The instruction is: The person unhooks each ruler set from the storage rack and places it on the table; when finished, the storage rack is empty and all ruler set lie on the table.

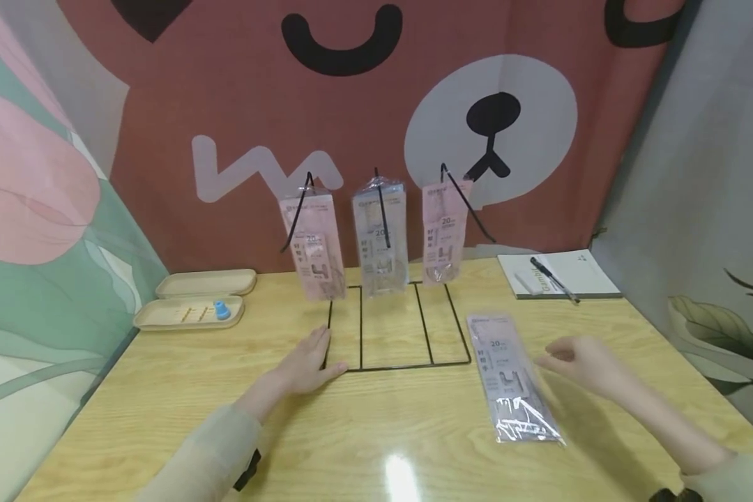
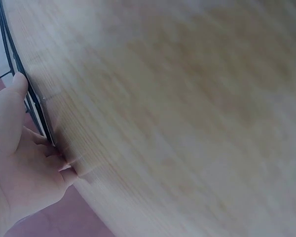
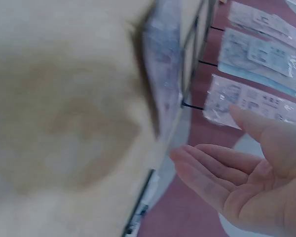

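Observation:
A black wire rack (image 1: 389, 367) stands on the table with its flat base toward me. Three flat plastic packets hang from its prongs: a left pink packet (image 1: 314, 244), a blue-grey packet (image 1: 380, 240) and a right pink packet (image 1: 444, 233). My left hand (image 1: 307, 362) rests on the base's near left corner, fingers extended along the wire. On the table right of the rack lies a pinkish packet (image 1: 514, 376) with a glossy clear end. Just right of it hovers my right hand (image 1: 577, 362), fingers loosely bent; in the right wrist view its palm (image 3: 266, 192) holds nothing.
At the back left is a beige pencil case (image 1: 191, 314) in two halves, a small blue piece (image 1: 222, 310) inside. At the back right lies a white notebook (image 1: 586, 268) with a black pen (image 1: 552, 279) and a white eraser (image 1: 530, 282). A patterned curtain (image 1: 257, 90) rises behind the table.

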